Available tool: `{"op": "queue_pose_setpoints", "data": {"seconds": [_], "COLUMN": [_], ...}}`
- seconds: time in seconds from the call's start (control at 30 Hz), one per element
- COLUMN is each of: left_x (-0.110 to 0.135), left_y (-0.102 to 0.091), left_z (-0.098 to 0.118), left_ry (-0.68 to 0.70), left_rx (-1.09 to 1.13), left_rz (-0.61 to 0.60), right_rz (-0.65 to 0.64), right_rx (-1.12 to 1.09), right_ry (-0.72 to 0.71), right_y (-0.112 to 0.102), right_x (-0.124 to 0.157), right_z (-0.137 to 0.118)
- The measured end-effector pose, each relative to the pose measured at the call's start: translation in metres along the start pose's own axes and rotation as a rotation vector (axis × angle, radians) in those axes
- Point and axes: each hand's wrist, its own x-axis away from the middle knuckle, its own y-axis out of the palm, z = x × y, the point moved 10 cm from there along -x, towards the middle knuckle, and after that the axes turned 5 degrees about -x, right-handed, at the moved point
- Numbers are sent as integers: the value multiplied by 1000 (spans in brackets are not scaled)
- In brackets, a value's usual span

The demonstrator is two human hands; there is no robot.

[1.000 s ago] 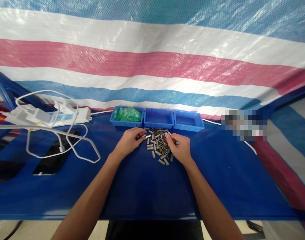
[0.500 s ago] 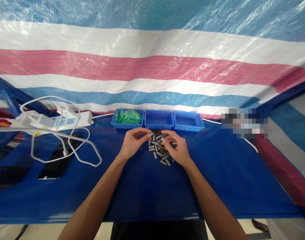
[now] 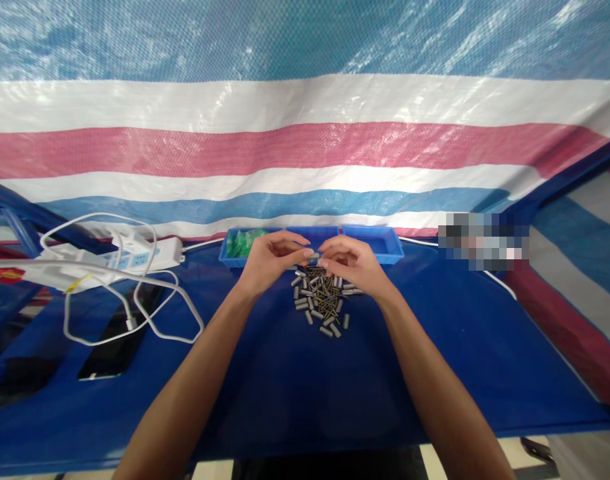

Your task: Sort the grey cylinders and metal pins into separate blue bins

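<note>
Grey metal sleeve [image 3: 311,254] is being clamped between left hand [image 3: 269,261] and right hand [image 3: 355,264] fingertips, 12 o'clock of scattered metal parts [image 3: 322,303]; joining seemingly needs alignment.

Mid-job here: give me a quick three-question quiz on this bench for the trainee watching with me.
1. True or false: the left hand and right hand lie flat on the blue table.
2. Which of the three blue bins holds the green pieces? A) left B) middle C) right
3. Fill in: the white power strip lies to the ___ of the pile of small metal parts.
Key: 1 false: their fingertips meet above the pile, and the left pinches a small grey piece. 2 A. 3 left.
</note>
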Motion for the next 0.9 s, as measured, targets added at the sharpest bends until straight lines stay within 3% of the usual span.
{"op": "queue_pose_setpoints", "data": {"seconds": [0.07, 0.17, 0.33, 0.43, 0.5, 0.57, 0.67, 0.9], "left_x": [-8, -16, -21, -22, -20, -14, -4, 6], "left_y": [2, 7, 6, 1, -1, 5, 14, 28], "left_z": [7, 2, -14, -4, 8, 7, -4, -26], "left_ry": [17, -7, -64, -27, 41, 48, 15, -82], "left_rx": [11, 42, 3, -313, -706, -1004, -1178, -1455], "left_rz": [11, 27, 36, -29, -89, -237, -403, -461], "right_rz": [-57, -104, -53, -5, 31, 60, 67, 9], "right_rx": [-2, 5, 44, 150, 303, 500, 772, 1021], "right_ry": [14, -9, 16, 33, 8, -41, -79, 6], "right_y": [1, 2, -7, -18, -27, -35, -38, -37], "right_x": [-12, -23, -30, -32, -33, -34, -34, -36], "right_z": [-11, -24, -20, -11, -11, -15, -20, -10]}}
